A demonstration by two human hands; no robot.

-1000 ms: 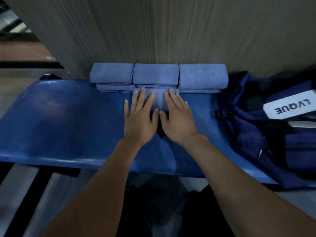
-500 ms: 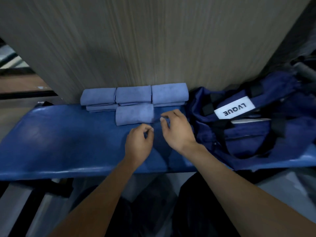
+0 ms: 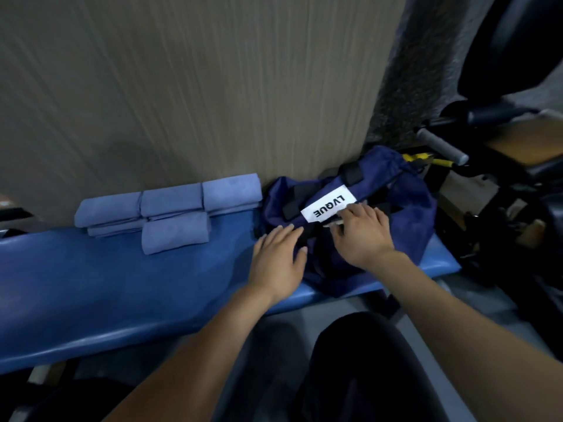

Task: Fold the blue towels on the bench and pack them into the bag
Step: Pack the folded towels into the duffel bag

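The blue padded worktop runs from the left edge to the right; its left end is cut off by the frame. At its far edge, against the wood-grain wall panel, folded blue towels lie in a row of three touching stacks. The number of towels in each stack is hard to make out. One more folded towel lies just in front of the middle stack, touching it.

The left hand is right of the towels, palm down, fingers straight and slightly spread. Its fingertips reach the near left edge of the navy bag; whether they press on the fabric cannot be told.

The bag lies at the right end of the worktop, with black straps across it and a white label printed "LVQUE", seen upside down. The right hand rests on the bag just beside the label, fingers curled toward the opening. The fingertips are hidden behind the knuckles, so it cannot be told whether they grip anything. The bag's interior is dark and not readable.

On the far right, dark exercise equipment with a grey handle stands beyond the worktop, partly blurred and cut off by the frame.
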